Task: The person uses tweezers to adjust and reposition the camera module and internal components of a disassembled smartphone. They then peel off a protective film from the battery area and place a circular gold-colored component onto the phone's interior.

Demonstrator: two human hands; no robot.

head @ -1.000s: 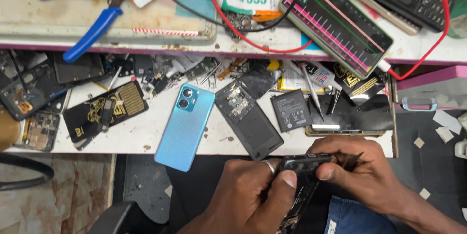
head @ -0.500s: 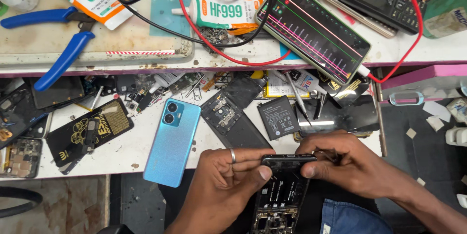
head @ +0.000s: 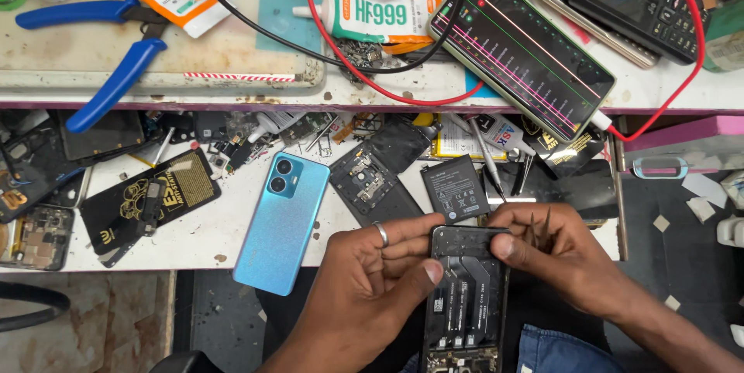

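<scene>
A: At six o'clock, below the desk (head: 194, 233) edge: item one?

B: Opened phone (head: 465, 295), back off, black inner plates and flex cables showing. Held upright in the picture, its top end at the desk edge.

A: Hands on it?

B: Left hand (head: 368, 280) from eight o'clock, ring on one finger, fingers curled over the phone's left edge, thumb pressed on its face. Right hand (head: 554, 257) from three o'clock, thumb on the phone's top right corner, fingers closed around thin tweezers (head: 540, 229) whose tips point to twelve o'clock.

A: Item two, at ten o'clock of the left hand?

B: Blue phone (head: 283, 222), camera side up, lying tilted, its lower end over the desk edge. Apart from the hand.

A: At twelve o'clock of the opened phone?

B: Black battery (head: 455, 188), flat on the desk, just beside a dark back plate (head: 373, 184) on its left.

A: Upper shelf (head: 155, 82)?

B: Blue pliers (head: 108, 47) at ten o'clock. White glue tube (head: 376, 15) at twelve. Long lit screen (head: 521, 51) with coloured lines at one o'clock, red wire (head: 364, 74) looping under it. Keypad phone (head: 620, 1) at two o'clock.

A: Far left of the desk?

B: Black printed pouch (head: 151, 198), loose boards and frames around it; details too small to tell.
</scene>
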